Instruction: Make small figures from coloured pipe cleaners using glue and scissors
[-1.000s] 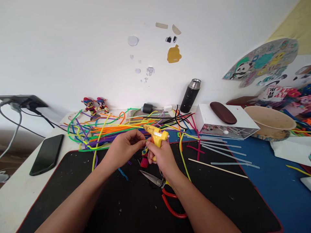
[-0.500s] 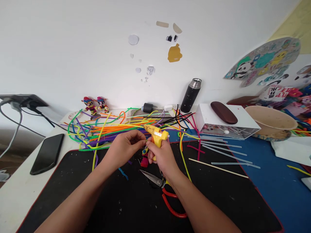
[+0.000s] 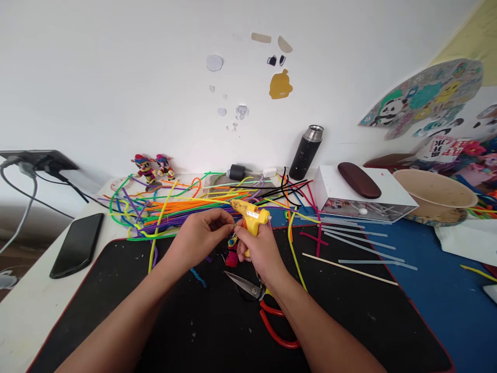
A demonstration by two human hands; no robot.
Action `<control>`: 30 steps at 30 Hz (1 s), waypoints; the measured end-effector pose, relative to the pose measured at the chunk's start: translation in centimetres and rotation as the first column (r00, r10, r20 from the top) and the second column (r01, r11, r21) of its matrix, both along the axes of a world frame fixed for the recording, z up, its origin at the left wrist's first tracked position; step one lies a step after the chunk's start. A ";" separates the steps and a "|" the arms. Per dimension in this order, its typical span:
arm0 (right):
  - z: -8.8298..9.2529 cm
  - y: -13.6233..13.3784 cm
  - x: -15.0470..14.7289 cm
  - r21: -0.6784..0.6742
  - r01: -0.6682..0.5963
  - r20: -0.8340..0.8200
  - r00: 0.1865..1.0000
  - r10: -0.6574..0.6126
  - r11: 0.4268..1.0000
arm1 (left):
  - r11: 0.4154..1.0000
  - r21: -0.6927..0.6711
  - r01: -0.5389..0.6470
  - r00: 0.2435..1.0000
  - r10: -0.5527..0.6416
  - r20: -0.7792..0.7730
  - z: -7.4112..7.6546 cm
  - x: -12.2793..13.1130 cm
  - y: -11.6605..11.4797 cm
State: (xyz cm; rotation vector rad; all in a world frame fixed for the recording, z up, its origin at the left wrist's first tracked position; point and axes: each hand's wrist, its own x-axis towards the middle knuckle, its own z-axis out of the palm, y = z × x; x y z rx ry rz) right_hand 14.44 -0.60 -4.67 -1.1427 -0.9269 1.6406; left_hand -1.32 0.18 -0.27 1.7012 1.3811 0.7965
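A yellow glue gun (image 3: 251, 220) is gripped by its handle in my right hand (image 3: 257, 247), its nozzle tilted up to the left. My left hand (image 3: 204, 230) is closed in a pinch just left of it, fingertips close to my right thumb. Whatever lies in that pinch is too small to make out. Below the hands a small red piece (image 3: 232, 258) and a blue-and-yellow bit (image 3: 232, 242) rest on the black mat (image 3: 163, 321). Scissors with red handles (image 3: 277, 326) lie partly under my right forearm, blades apart.
Many coloured pipe cleaners (image 3: 182, 207) spread behind my hands. Clear glue sticks (image 3: 365, 241) and a wooden stick (image 3: 349, 268) lie to the right. Farther back stand a black thermos (image 3: 306, 154), a white box (image 3: 322, 189) and two small figures (image 3: 144, 168). A phone (image 3: 76, 245) lies left.
The whole view has shifted very slightly. Both hands and the glue gun keep nearly the same pose.
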 end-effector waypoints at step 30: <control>-0.2 -0.3 -0.3 -0.017 -0.019 -0.063 0.998 0.018 1.000 | 1.000 0.006 -0.016 1.000 0.016 -0.026 -0.2 -1.0 0.5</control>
